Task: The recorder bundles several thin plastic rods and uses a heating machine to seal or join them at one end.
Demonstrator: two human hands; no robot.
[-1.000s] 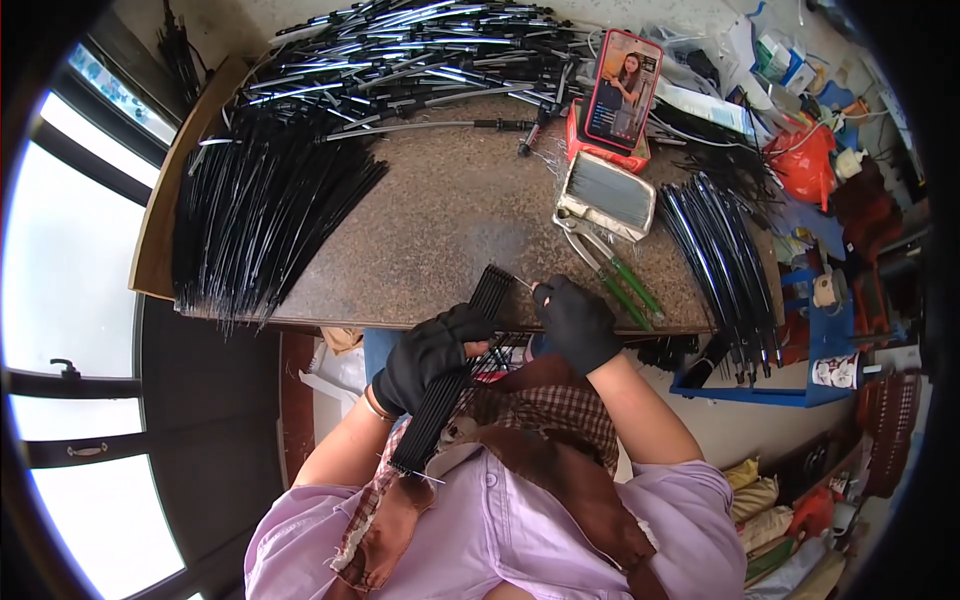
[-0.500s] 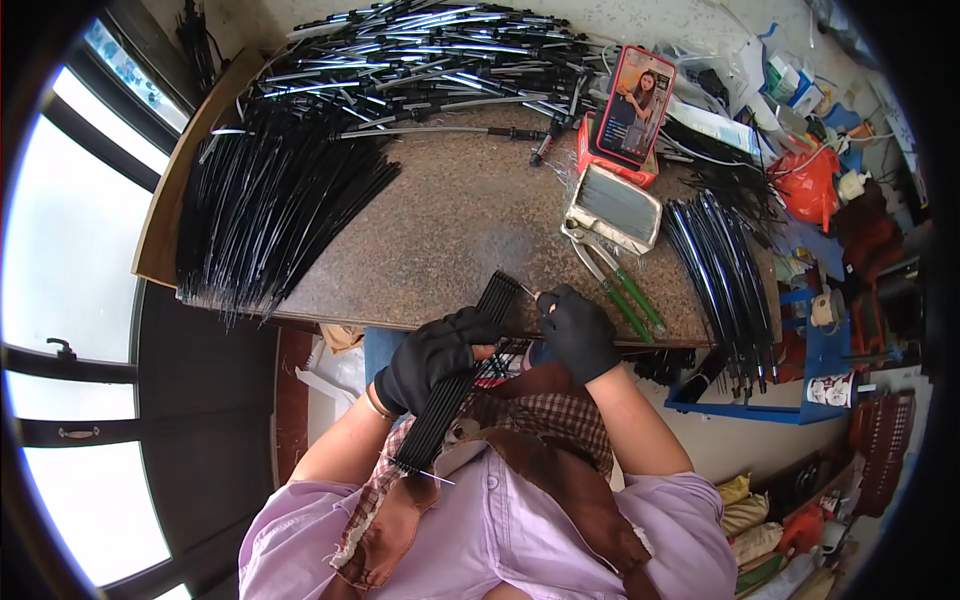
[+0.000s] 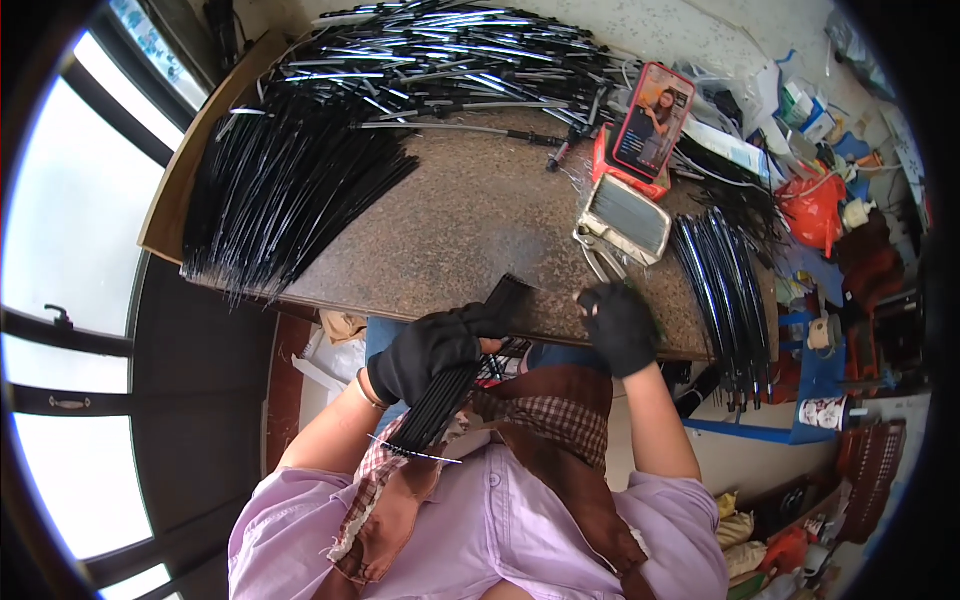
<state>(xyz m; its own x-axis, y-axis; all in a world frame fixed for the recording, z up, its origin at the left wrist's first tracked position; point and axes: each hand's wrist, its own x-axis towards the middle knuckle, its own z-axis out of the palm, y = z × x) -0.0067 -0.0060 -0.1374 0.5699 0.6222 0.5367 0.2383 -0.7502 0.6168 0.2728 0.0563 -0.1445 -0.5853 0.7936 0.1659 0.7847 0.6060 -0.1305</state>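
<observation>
My left hand [image 3: 425,350], in a black fingerless glove, is wrapped round a flat bundle of thin black tubes [image 3: 432,410]. The bundle slants from the table's front edge down to my lap, and a thin metal rod [image 3: 420,455] crosses its lower end. My right hand [image 3: 620,328], gloved the same way, is at the table's front right, fingers curled over the handles of a pair of green-handled pliers [image 3: 598,260]. Their metal jaws lie on the table; the hand hides most of the handles.
Black strands [image 3: 290,200] are heaped at the left, and black-and-silver rods [image 3: 450,60] along the back. A phone [image 3: 655,120] leans on a red box [image 3: 625,175], behind a tray [image 3: 630,220] of thin pins. More black rods [image 3: 720,290] lie at the right edge.
My right hand has left the upper end of the bundle and moved right, onto the pliers' handles. My left hand still grips the bundle. The view has shifted slightly.
</observation>
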